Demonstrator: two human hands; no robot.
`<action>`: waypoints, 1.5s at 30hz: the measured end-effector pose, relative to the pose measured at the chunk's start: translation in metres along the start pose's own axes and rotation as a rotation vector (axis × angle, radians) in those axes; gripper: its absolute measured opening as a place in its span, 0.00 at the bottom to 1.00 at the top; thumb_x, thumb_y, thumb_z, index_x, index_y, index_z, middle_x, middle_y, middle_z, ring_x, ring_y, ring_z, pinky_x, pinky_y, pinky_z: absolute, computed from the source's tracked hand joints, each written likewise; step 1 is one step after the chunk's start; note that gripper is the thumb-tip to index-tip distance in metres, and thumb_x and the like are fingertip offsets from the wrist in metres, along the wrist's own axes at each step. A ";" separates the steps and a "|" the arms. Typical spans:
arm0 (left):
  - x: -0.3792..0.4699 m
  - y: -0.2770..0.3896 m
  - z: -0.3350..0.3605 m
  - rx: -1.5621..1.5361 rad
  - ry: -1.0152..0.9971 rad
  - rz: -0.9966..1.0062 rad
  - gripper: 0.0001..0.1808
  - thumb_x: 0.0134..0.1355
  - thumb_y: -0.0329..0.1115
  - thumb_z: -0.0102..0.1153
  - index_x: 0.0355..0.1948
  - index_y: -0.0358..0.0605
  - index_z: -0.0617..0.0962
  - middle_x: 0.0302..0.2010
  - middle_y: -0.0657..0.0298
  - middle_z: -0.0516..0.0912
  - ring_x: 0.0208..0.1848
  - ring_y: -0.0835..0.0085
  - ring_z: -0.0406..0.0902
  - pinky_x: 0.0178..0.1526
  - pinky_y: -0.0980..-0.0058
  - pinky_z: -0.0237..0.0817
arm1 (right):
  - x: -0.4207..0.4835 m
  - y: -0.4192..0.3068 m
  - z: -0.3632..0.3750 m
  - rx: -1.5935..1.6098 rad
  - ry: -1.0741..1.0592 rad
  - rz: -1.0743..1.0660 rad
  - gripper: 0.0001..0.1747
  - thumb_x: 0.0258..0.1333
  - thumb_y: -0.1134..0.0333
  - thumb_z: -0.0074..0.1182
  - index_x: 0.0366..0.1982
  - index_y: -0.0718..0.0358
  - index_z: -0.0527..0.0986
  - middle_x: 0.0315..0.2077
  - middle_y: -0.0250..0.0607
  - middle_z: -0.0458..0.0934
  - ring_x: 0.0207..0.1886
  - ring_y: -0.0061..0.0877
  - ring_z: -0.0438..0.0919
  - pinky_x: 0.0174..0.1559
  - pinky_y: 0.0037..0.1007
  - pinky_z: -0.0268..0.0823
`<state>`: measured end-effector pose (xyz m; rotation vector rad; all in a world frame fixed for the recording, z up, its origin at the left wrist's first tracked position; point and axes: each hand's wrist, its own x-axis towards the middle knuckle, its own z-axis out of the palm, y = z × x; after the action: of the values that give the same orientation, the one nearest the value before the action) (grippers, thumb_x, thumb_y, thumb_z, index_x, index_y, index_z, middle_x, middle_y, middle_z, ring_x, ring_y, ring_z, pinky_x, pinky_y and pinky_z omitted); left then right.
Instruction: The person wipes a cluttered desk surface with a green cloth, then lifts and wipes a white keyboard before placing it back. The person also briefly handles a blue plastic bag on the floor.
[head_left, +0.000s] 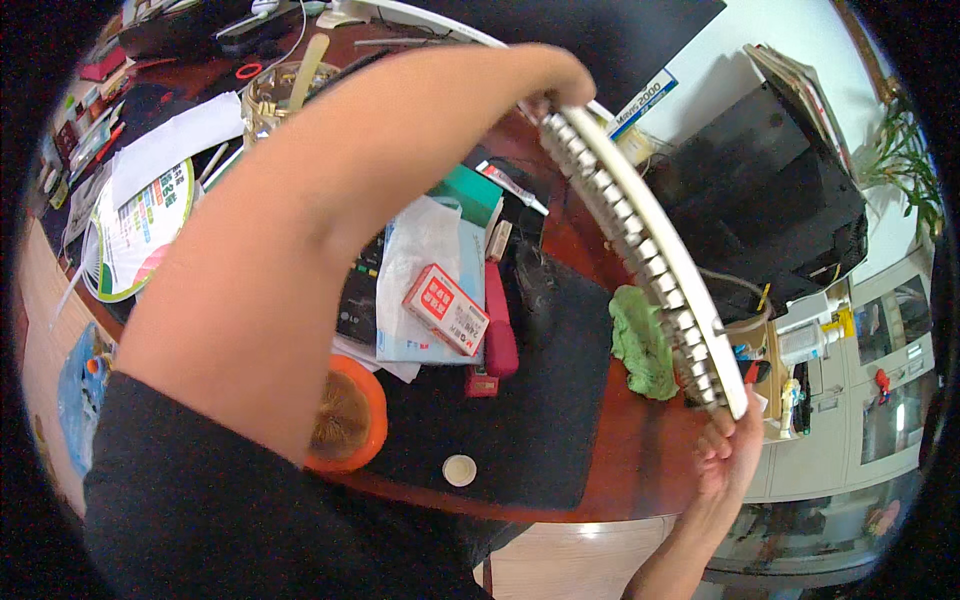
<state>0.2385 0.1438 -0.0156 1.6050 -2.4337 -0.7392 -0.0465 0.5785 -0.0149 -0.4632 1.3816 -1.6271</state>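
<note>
A white computer keyboard (652, 225) is held up on its long edge over the desk, its rows of keys turned to the left. My left hand (564, 73) grips the far end, its fingers mostly hidden behind the wrist and the keyboard. At the near end, my right hand (724, 454) holds the corner between thumb and fingers. Beneath the keyboard a crumpled green cloth (641, 341) lies on the dark red wooden desk (630, 465). My bare left arm reaches across much of the view and covers part of the desk.
On a black desk mat (551, 435) are a staples box (448, 310), a magenta stapler (499, 322), a white cap (459, 470) and an orange round object (360, 412). A clear pot (281, 94), a hand fan (142, 232) and a black machine (757, 187) stand around.
</note>
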 end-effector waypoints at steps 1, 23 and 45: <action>0.004 0.004 -0.006 -0.066 0.086 0.006 0.20 0.70 0.39 0.47 0.48 0.39 0.86 0.33 0.51 0.87 0.32 0.53 0.86 0.34 0.44 0.77 | -0.001 -0.004 0.000 -0.052 -0.088 -0.083 0.20 0.79 0.50 0.48 0.48 0.61 0.77 0.14 0.26 0.67 0.09 0.13 0.61 0.08 0.21 0.59; -0.051 0.039 -0.084 -0.138 0.058 -0.090 0.27 0.70 0.68 0.52 0.34 0.58 0.83 0.23 0.74 0.66 0.20 0.79 0.57 0.24 0.70 0.51 | 0.015 -0.039 -0.030 -0.378 -0.364 -0.057 0.32 0.76 0.42 0.53 0.55 0.67 0.76 0.19 0.42 0.82 0.03 0.15 0.57 0.05 0.20 0.50; -0.141 0.067 -0.046 0.288 0.322 0.214 0.48 0.75 0.70 0.40 0.33 0.28 0.89 0.41 0.35 0.88 0.49 0.40 0.87 0.58 0.49 0.74 | 0.046 0.033 -0.094 -0.204 -0.384 0.395 0.38 0.74 0.30 0.43 0.50 0.59 0.81 0.15 0.28 0.78 0.05 0.09 0.55 0.07 0.18 0.43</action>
<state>0.2595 0.2754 0.0771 1.3847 -2.4934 -0.0892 -0.1288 0.5962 -0.0855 -0.5493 1.2535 -1.0226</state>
